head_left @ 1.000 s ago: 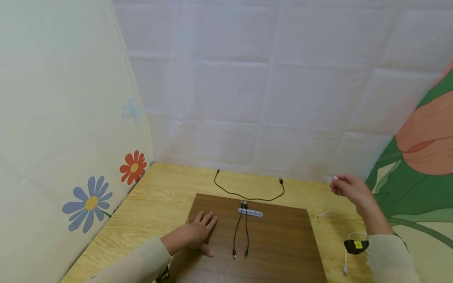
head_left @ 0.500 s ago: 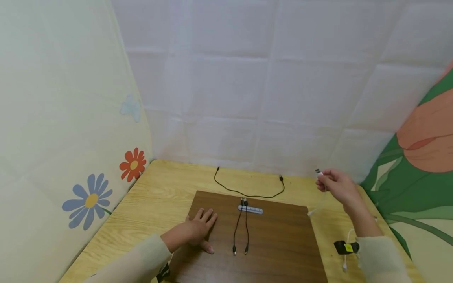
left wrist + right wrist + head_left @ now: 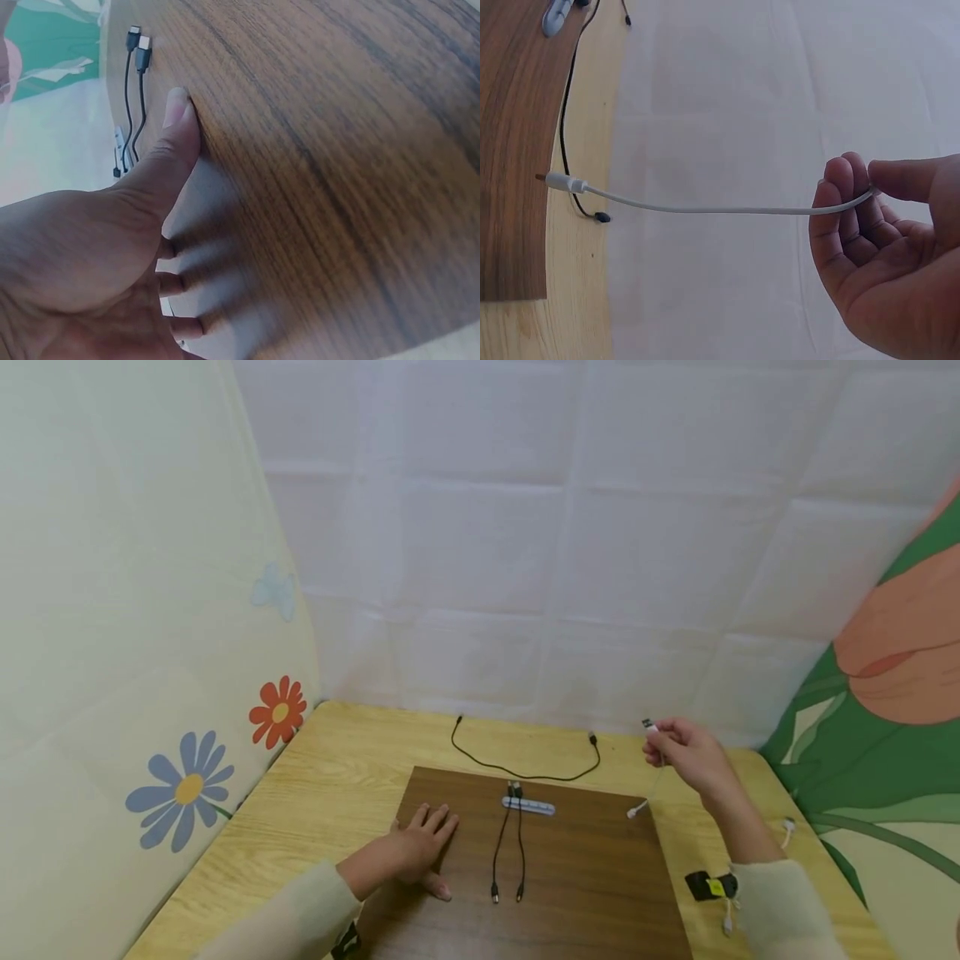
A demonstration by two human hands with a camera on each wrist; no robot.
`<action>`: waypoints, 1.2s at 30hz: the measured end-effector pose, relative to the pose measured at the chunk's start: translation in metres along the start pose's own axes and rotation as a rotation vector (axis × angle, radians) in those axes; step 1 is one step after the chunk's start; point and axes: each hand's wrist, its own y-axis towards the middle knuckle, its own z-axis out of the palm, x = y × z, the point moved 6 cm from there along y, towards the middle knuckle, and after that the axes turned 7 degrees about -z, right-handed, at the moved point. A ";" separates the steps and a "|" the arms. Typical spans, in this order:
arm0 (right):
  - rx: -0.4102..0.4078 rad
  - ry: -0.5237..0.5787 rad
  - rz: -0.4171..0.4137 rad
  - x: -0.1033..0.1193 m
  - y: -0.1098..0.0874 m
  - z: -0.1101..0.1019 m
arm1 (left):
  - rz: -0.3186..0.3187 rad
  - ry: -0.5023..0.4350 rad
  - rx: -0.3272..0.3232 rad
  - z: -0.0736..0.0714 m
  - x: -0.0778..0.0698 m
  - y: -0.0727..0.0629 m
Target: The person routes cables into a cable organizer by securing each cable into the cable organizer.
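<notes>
My right hand [image 3: 692,758] pinches one plug of a short white USB cable [image 3: 705,211] between thumb and fingers. The cable's other plug [image 3: 561,182] dangles near the right edge of the brown wooden board [image 3: 585,868]. My left hand [image 3: 415,852] rests with spread fingers on the board's left side, thumb [image 3: 178,124] pointing toward two short black cables. Those black cables [image 3: 522,852] lie on the board, their upper ends at a pale blue cable-holder strip [image 3: 534,807] near the far edge.
A longer black cable [image 3: 517,773] curves on the light wood table [image 3: 352,752] behind the board. On the right lie white cables with a plug [image 3: 788,824] and a black strap [image 3: 701,886] with a yellow label. A white sheet [image 3: 465,560] hangs behind.
My right hand has moved left with the white cable, bringing its dangling end from right of the board to over the board's right edge. The left hand has stayed in place.
</notes>
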 end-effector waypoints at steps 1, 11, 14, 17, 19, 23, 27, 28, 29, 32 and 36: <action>-0.003 0.002 0.000 0.001 0.000 0.001 | 0.002 -0.002 -0.002 0.000 0.000 0.000; -0.010 0.019 0.007 0.012 -0.001 0.014 | 0.005 -0.014 -0.005 -0.001 0.000 0.003; 0.000 0.042 0.003 0.016 -0.002 0.019 | 0.007 -0.027 -0.010 -0.002 0.001 0.002; 0.019 0.072 -0.006 0.019 -0.002 0.025 | 0.013 -0.045 -0.010 -0.002 0.001 0.002; 0.026 0.096 -0.016 0.020 -0.001 0.028 | 0.018 -0.055 -0.010 -0.002 0.001 0.001; 0.031 0.134 -0.045 0.023 -0.002 0.033 | 0.027 -0.053 -0.018 -0.002 0.001 0.001; 0.048 0.166 -0.072 0.026 -0.004 0.041 | 0.041 -0.062 -0.031 -0.001 0.001 0.000; 0.055 0.174 -0.074 0.026 -0.004 0.044 | 0.046 -0.071 -0.033 -0.001 0.000 0.000; 0.062 0.186 -0.076 0.026 -0.005 0.046 | 0.050 -0.082 -0.036 -0.001 0.000 0.000; 0.081 0.222 -0.072 0.027 -0.005 0.054 | 0.065 -0.099 -0.053 0.000 0.001 -0.001; 0.092 0.256 -0.074 0.030 -0.006 0.061 | 0.083 -0.094 -0.087 -0.001 0.002 -0.002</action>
